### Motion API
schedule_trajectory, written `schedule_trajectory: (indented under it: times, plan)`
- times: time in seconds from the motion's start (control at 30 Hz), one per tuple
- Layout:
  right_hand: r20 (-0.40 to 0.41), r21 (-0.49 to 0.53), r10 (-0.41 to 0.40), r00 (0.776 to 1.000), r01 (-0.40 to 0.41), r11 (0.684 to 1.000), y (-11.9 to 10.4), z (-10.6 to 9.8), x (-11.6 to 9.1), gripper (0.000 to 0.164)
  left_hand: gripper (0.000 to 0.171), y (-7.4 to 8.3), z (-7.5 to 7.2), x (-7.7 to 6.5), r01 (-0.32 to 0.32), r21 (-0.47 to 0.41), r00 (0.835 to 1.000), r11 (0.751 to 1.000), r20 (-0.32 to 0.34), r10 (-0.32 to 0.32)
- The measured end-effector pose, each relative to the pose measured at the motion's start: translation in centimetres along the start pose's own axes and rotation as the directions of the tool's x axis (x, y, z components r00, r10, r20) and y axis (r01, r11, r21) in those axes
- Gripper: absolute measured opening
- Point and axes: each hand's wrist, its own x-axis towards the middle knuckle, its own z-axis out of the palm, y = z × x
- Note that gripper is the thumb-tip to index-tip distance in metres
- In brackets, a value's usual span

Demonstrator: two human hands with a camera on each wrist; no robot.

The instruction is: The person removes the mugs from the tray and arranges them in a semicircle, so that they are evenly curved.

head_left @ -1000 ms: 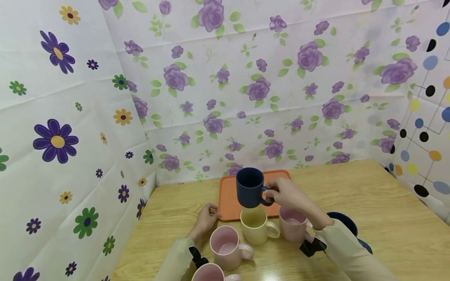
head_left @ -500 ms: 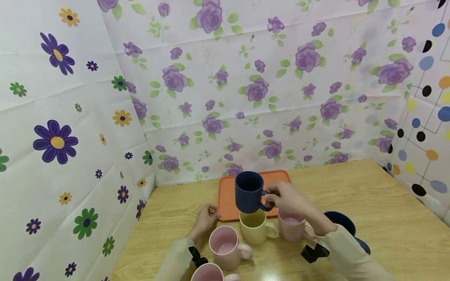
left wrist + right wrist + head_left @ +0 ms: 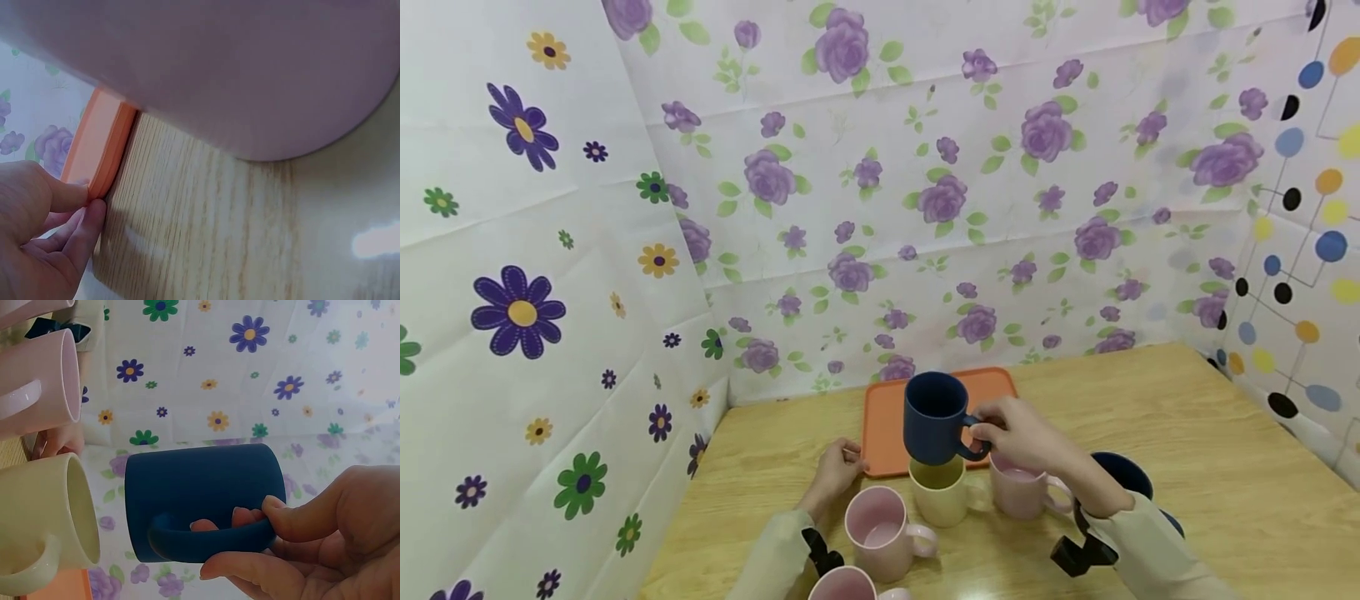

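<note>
My right hand (image 3: 1018, 433) grips the handle of a dark blue mug (image 3: 934, 421), which hangs upright in the air over the front part of an orange tray (image 3: 883, 425). In the right wrist view the thumb and fingers (image 3: 281, 519) wrap round that handle. Below the blue mug stands a cream-yellow mug (image 3: 942, 500), its far rim partly hidden. At the tray's front left corner my left hand (image 3: 835, 473) pinches the edge, thumb above and fingers beneath in the left wrist view. A pink mug (image 3: 880, 533) stands just right of the left wrist.
Another pink mug (image 3: 1018, 492) stands beside the yellow one, under the right forearm. A second dark blue mug (image 3: 1123, 473) is partly covered by the right sleeve. One more pink mug (image 3: 842, 585) is cut off at the bottom edge. Flowered cloth (image 3: 850, 333) backs the wooden table (image 3: 775, 450).
The blue mug has sunk a little in the head view and now overlaps the yellow mug's rim. The head view has tilted slightly upward. My left hand stays at the tray corner.
</note>
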Motion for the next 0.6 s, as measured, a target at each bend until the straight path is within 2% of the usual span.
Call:
schedule_trajectory:
  times: [0.1,0.3,0.6]
  plan:
    - [0.000,0.002,-0.012,1.000,0.012,1.000,0.2,-0.3,-0.4,0.016,0.025,0.4,0.1,-0.1,-0.001,-0.005,1.000,1.000,-0.004,0.001]
    - [0.026,-0.007,-0.021,0.999,0.022,1.000,0.8,-0.8,-2.0,0.016,0.025,0.1,0.5,-0.1,-0.008,-0.019,1.000,1.000,-0.026,0.008]
    - [0.052,0.048,-0.019,0.998,0.017,0.999,1.2,-2.5,-4.8,0.016,0.025,0.6,0.3,0.2,0.000,0.005,0.999,1.000,-0.039,0.000]
